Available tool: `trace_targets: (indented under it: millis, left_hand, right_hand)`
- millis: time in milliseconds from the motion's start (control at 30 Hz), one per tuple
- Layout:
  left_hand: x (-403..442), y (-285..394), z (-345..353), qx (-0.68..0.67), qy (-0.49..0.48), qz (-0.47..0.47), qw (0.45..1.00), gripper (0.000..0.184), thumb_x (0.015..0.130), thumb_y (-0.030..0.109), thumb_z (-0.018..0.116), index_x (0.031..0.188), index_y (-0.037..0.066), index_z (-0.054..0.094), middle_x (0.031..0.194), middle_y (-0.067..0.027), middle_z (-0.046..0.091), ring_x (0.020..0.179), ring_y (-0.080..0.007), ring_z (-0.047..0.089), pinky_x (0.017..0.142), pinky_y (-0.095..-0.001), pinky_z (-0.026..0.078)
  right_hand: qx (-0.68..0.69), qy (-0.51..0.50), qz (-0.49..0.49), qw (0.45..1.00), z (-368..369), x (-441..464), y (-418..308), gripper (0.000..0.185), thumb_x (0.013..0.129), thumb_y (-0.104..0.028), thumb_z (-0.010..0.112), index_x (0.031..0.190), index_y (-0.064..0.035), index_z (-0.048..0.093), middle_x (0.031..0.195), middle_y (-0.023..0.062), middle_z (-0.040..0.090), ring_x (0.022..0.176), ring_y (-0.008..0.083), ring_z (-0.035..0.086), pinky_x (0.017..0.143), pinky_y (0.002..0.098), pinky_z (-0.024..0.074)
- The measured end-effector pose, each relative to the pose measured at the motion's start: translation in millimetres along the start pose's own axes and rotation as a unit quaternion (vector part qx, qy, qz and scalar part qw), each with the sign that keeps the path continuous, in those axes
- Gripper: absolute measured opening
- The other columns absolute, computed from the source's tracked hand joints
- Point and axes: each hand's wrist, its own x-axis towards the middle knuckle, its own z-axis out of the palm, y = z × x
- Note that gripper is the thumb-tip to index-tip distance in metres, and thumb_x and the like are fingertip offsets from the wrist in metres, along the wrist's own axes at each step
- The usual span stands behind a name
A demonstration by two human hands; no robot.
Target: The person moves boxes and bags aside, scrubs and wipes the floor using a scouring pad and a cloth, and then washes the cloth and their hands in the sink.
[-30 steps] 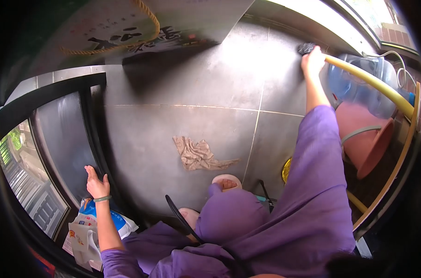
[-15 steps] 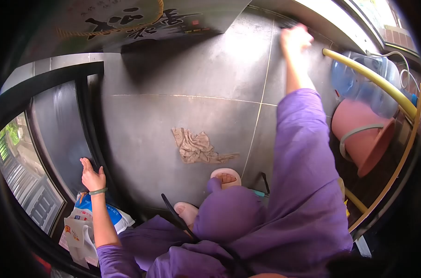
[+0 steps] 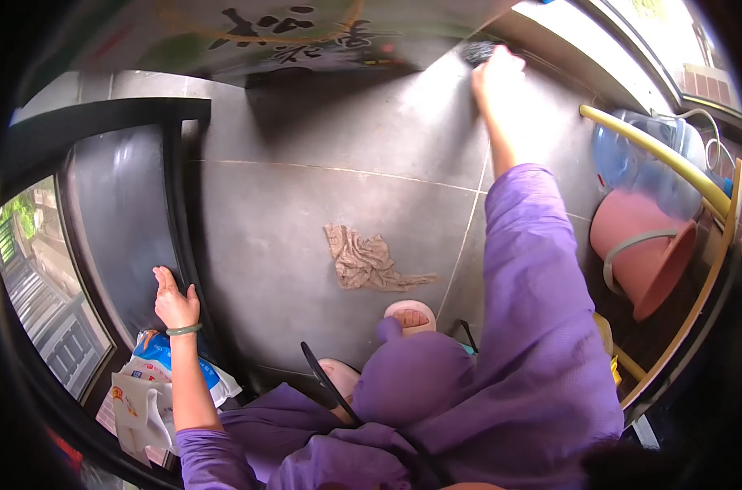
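At the upper right, my right hand is closed on a dark, mesh-like scrubber, which touches the grey tiled floor close to the wall's foot. My left hand lies with fingers stretched on the dark panel at the left, a green bangle round its wrist, and holds nothing. Between my hands, nearer to my feet, a crumpled brown cloth rests on the floor.
A large printed box with a rope handle stands at the top. On the right are a yellow pole, a clear blue bottle and a tipped pink bucket. Packages lie below my left hand.
My right hand has moved left along the wall's foot with the scrubber, away from the yellow pole's end. My left hand stays on the panel. The view has shifted slightly.
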Motion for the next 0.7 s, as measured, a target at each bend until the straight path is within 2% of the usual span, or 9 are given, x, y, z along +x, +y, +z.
trace_targets:
  millis: [267,300,400,467,500,567,600,633,700]
  left_hand:
    - [-1,4,-5,-0.034,-0.004,-0.032,0.999,0.072,0.062,0.009,0.072,0.126,-0.008,0.042,0.13,-0.0295,0.042,0.113,-0.0362,0.051,0.089,-0.038,0.046]
    - [-2,2,-2,-0.044,0.004,-0.029,0.999,0.072,0.062,0.008,0.072,0.125,-0.008,0.042,0.129,-0.0302,0.042,0.113,-0.0374,0.05,0.091,-0.0382,0.046]
    - [-2,1,-7,-0.053,-0.005,-0.027,0.998,0.073,0.061,0.009,0.073,0.124,-0.01,0.041,0.129,-0.031,0.042,0.116,-0.0373,0.049,0.095,-0.0372,0.043]
    - [-3,-2,-3,-0.052,0.005,-0.023,0.998,0.073,0.06,0.008,0.073,0.124,-0.01,0.042,0.129,-0.0312,0.042,0.117,-0.0363,0.048,0.097,-0.0361,0.042]
    - [-4,-1,-4,-0.055,0.002,-0.028,0.998,0.073,0.061,0.009,0.073,0.124,-0.01,0.042,0.129,-0.0309,0.042,0.118,-0.036,0.048,0.097,-0.036,0.042]
    - [-3,0,-3,-0.064,0.005,-0.041,0.997,0.073,0.061,0.009,0.073,0.124,-0.01,0.041,0.13,-0.0306,0.041,0.118,-0.0357,0.047,0.097,-0.036,0.042]
    - [-3,-1,-1,-0.06,0.006,-0.037,0.997,0.074,0.061,0.009,0.073,0.125,-0.01,0.041,0.13,-0.0303,0.041,0.119,-0.0355,0.047,0.097,-0.0361,0.042]
    - [-5,-2,0,-0.055,0.006,-0.033,0.998,0.074,0.061,0.009,0.073,0.125,-0.01,0.04,0.131,-0.0299,0.04,0.119,-0.0354,0.047,0.097,-0.0362,0.042]
    - [-5,0,-2,-0.061,0.004,-0.042,0.997,0.074,0.062,0.01,0.072,0.125,-0.01,0.04,0.132,-0.0296,0.039,0.119,-0.0351,0.046,0.097,-0.0363,0.042]
  right_hand:
    - [0.174,0.052,-0.225,0.957,31,-116,54,0.05,0.07,0.003,0.051,0.12,0.0002,0.047,0.114,0.0271,0.051,0.101,0.0427,0.049,0.092,0.0519,0.0361]
    - [0.203,-0.128,-0.171,0.956,9,-124,57,0.063,0.068,-0.006,0.059,0.129,-0.0022,0.041,0.122,0.0245,0.047,0.118,0.0443,0.038,0.101,0.0517,0.0286]
    - [0.174,-0.146,-0.203,0.952,-22,-116,51,0.061,0.066,-0.017,0.067,0.121,-0.0011,0.045,0.127,0.0227,0.046,0.115,0.0418,0.042,0.101,0.0479,0.0301]
    - [0.18,-0.36,-0.124,0.907,-42,-77,48,0.081,0.062,-0.032,0.075,0.127,-0.001,0.04,0.133,0.0226,0.039,0.124,0.0387,0.036,0.105,0.0437,0.0269]
    - [0.204,-0.331,-0.055,0.92,-57,-67,43,0.092,0.062,-0.039,0.077,0.134,-0.0017,0.032,0.136,0.0224,0.036,0.129,0.0357,0.032,0.107,0.0403,0.0259]
    - [0.291,-0.06,-0.162,0.941,-114,-27,24,0.096,0.066,-0.037,0.076,0.139,-0.0016,0.024,0.137,0.0211,0.035,0.124,0.0332,0.037,0.102,0.0416,0.0308]
    - [0.401,-0.058,-0.1,0.909,-168,-15,0,0.098,0.065,-0.032,0.079,0.139,-0.0014,0.023,0.138,0.02,0.034,0.122,0.0317,0.039,0.098,0.0418,0.0346]
    - [0.517,0.02,-0.173,0.838,-200,-3,-18,0.099,0.063,-0.027,0.081,0.139,-0.004,0.023,0.136,0.0191,0.036,0.122,0.0307,0.039,0.096,0.0411,0.0365]
    - [0.43,0.086,-0.26,0.86,-252,13,-48,0.099,0.063,-0.024,0.082,0.14,-0.0057,0.023,0.134,0.0184,0.036,0.124,0.0311,0.037,0.096,0.0444,0.036]
